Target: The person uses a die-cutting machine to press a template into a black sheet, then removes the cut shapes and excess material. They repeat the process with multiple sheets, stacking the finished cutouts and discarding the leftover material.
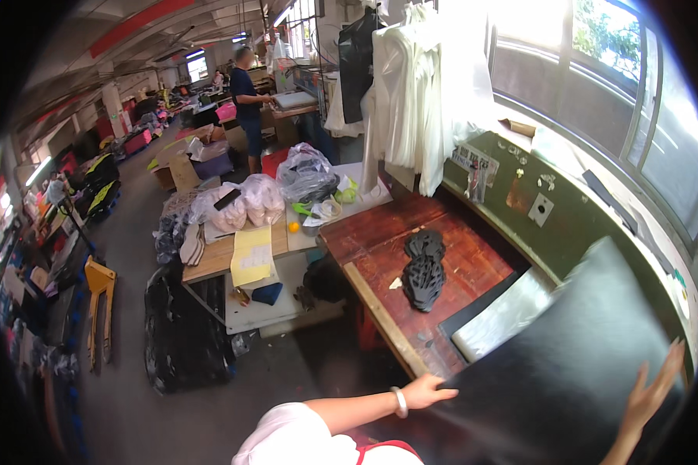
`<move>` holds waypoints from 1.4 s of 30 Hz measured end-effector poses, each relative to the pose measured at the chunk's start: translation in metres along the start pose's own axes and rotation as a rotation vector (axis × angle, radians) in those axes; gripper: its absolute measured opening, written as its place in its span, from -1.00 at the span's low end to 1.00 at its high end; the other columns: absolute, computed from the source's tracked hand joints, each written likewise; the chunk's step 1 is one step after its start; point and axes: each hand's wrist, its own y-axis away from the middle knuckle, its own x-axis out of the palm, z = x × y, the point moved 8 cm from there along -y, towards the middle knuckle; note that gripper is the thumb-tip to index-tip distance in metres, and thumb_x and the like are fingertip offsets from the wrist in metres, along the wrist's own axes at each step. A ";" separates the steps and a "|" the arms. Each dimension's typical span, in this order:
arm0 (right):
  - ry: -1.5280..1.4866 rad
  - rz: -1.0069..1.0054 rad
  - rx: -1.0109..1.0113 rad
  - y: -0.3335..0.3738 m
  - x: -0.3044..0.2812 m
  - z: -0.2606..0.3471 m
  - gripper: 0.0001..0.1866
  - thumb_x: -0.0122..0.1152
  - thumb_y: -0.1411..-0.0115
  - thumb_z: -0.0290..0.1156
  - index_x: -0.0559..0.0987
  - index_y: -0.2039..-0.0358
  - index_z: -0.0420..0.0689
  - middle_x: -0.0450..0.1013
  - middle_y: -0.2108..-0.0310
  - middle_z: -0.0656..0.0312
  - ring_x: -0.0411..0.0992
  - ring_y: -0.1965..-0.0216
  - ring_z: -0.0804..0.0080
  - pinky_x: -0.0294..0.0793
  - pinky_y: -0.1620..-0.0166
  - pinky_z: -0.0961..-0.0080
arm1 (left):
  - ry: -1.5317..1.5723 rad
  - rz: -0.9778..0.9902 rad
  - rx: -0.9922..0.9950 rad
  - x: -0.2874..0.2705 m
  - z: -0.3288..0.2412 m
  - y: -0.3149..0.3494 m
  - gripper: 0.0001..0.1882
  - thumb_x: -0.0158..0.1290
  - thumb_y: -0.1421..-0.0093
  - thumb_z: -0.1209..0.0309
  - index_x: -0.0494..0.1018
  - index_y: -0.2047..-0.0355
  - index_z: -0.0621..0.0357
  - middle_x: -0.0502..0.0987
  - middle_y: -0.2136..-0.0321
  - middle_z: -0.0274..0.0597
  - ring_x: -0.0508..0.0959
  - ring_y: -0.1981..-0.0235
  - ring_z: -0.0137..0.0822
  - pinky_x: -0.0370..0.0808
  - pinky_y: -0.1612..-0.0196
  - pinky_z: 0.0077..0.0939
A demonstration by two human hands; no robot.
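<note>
A large black sheet (551, 364), smooth and slightly blurred, rises at a tilt over the near right part of the red-brown wooden table (372, 232). My left hand (428, 391), with a pale bracelet at the wrist, is closed on the sheet's left edge. At its right side my right hand (653, 394) lies with fingers stretched out and apart against the sheet. A whitish, shiny plastic-like stack (504, 314) shows partly beneath the sheet, on a dark piece. Farther back on the table sits a bunched black plastic bundle (424, 271), apart from both hands.
A green panel (512, 182) borders the table below the windows. White sheets (407, 93) hang behind it. Left stands a side table with filled plastic bags (264, 198), a phone (227, 199) and yellow paper (252, 256). A yellow pallet jack (99, 302) and a person (247, 108) are farther off.
</note>
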 end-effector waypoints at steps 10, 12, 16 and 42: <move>-0.064 0.601 1.347 0.424 0.023 -0.031 -0.55 0.08 -0.28 -0.11 0.57 0.34 -0.34 0.53 0.47 -0.01 0.47 0.43 0.31 0.39 0.34 0.40 | -0.291 -0.420 -0.178 -0.079 0.036 -0.022 -0.40 0.21 -0.06 0.44 0.34 -0.10 0.42 0.50 0.00 0.08 0.48 -0.02 -0.28 0.38 -0.10 -0.45; -0.212 0.481 1.339 0.424 0.022 -0.009 -0.63 0.13 -0.27 -0.20 0.55 0.35 -0.34 0.51 0.48 0.12 0.42 0.42 0.43 0.39 0.31 0.48 | -0.040 -0.318 -0.072 -0.076 0.028 -0.036 -0.50 0.11 -0.12 0.57 0.34 -0.09 0.42 0.52 0.09 -0.11 0.48 0.08 -0.40 0.40 -0.03 -0.51; -0.247 0.342 1.468 0.374 0.010 0.008 -0.71 0.28 -0.12 -0.44 0.52 0.20 -0.36 0.54 0.31 -0.04 0.49 0.27 0.23 0.43 0.13 0.35 | -0.099 -0.247 -0.086 -0.082 0.016 -0.078 -0.51 0.05 -0.14 0.61 0.32 -0.11 0.42 0.52 0.10 -0.12 0.49 0.09 -0.39 0.40 -0.04 -0.50; 0.329 0.297 1.154 0.317 0.053 -0.034 -0.75 0.26 -0.12 -0.27 0.46 0.42 -0.18 0.44 0.53 -0.02 0.45 0.43 -0.12 0.42 0.38 0.07 | -1.046 -0.455 0.283 -0.043 -0.008 -0.181 -0.51 0.18 -0.15 0.08 0.47 0.05 0.19 0.58 0.40 0.18 0.59 0.42 0.10 0.46 0.37 -0.19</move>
